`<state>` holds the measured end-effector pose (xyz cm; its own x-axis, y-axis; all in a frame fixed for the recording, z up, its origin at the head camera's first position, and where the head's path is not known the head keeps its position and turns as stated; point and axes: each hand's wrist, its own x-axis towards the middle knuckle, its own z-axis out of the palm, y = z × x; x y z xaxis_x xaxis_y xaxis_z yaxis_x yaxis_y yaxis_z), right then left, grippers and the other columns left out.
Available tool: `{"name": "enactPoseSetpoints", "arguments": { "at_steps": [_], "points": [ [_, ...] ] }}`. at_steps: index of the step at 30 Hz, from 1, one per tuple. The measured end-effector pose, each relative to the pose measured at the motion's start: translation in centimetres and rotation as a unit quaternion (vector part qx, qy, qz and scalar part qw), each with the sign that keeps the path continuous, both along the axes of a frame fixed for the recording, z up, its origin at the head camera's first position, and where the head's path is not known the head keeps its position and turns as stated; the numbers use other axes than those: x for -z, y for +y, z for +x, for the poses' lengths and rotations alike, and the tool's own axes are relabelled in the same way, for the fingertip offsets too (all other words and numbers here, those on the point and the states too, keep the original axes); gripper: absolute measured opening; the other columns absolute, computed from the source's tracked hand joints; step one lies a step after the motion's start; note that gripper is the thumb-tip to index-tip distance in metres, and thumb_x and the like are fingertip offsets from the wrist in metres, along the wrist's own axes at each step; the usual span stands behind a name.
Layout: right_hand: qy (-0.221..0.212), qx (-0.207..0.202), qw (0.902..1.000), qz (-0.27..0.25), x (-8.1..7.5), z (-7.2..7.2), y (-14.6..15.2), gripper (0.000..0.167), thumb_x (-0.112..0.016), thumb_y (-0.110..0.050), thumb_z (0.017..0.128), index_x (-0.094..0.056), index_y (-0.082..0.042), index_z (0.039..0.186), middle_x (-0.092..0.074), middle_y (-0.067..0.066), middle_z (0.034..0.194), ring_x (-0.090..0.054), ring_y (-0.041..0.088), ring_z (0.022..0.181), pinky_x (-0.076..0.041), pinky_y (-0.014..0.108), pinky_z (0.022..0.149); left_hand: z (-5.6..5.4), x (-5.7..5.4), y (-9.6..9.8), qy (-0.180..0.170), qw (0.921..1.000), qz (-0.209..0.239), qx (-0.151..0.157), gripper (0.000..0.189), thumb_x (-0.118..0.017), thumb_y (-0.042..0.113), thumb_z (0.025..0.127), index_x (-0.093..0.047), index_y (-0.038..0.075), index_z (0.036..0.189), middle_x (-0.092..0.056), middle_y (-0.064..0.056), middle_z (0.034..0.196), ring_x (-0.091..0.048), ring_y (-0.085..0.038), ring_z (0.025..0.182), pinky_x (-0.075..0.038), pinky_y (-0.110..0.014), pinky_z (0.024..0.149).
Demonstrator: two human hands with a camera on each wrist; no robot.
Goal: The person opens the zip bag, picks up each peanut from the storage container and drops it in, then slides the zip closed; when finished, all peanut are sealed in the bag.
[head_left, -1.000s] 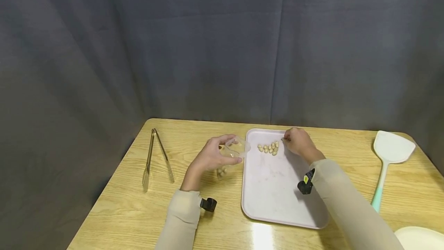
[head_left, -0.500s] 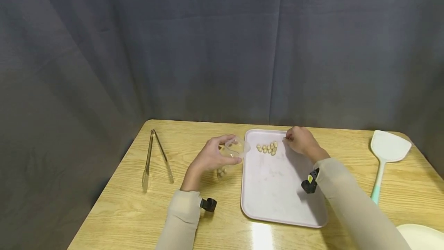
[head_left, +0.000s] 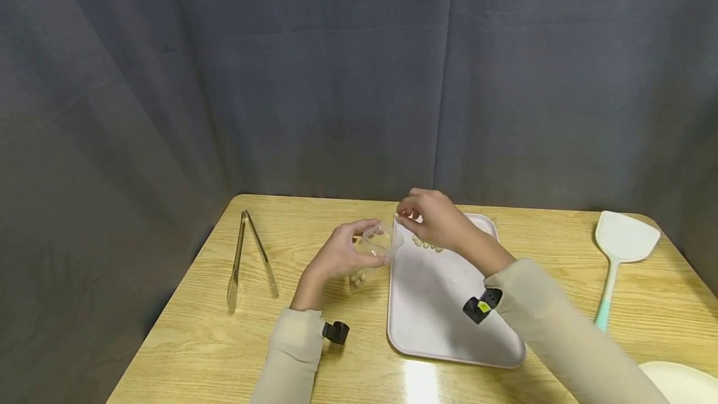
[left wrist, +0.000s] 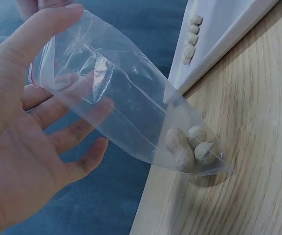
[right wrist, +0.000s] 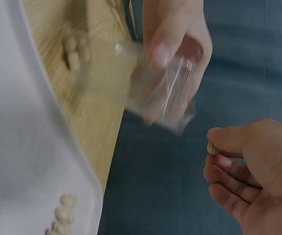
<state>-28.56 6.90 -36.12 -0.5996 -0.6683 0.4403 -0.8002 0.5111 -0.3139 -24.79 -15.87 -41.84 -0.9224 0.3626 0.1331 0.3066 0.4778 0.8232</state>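
Noted a pale plate [head_left: 681, 385] to the near right of the tray [head_left: 449, 341]. Noted metal tongs [head_left: 237, 260], splayed, well left of the tray. Observed left of the tray, gripping a clear bag [left wrist: 126, 93] at its mouth between thumb and spread fingers, the left hand [head_left: 344, 248]. Located bagged peanuts [left wrist: 181, 151] low in its bottom corner, beside the tray. Found loose peanuts [head_left: 427, 244] grouped toward the tray's far end. Recorded at the tray's far left corner, apart from the bag, the right hand [head_left: 432, 217], pinching a single peanut [right wrist: 212, 149] between thumb and forefinger, remaining fingers loosely bent. Logged a white spatula [head_left: 625, 237] right of the tray; beyond the tray, a dark curtain [head_left: 325, 92].
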Motion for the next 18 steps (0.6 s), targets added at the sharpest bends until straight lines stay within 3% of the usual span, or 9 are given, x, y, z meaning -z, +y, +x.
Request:
{"name": "enactPoseSetpoints", "arguments": {
  "at_steps": [8,18],
  "points": [
    [-0.004,-0.035,0.9992,0.020,0.3,1.1,-1.3,0.006,-0.075,-0.005,0.088,-0.077,-0.004,0.093,-0.063,0.000,0.082,-0.062,0.014,0.075,-0.052,0.027,0.065,-0.1,-0.2,0.2,0.007,0.9999,0.004,0.008,0.073,-0.086,0.028,0.078,-0.055,0.009,0.142,-0.063,-0.003,0.131,-0.052,-0.023,0.123,-0.042,-0.052,0.101],
    [0.000,-0.039,0.9990,0.020,0.3,1.3,-1.5,0.006,-0.076,-0.008,0.088,-0.077,-0.005,0.094,-0.063,0.001,0.081,-0.063,0.014,0.074,-0.052,0.028,0.063,0.0,-0.2,0.4,-0.002,1.0000,-0.002,0.000,0.075,-0.087,0.031,0.077,-0.055,0.012,0.142,-0.054,-0.001,0.141,-0.050,-0.026,0.124,-0.043,-0.051,0.100]
  ]
}}
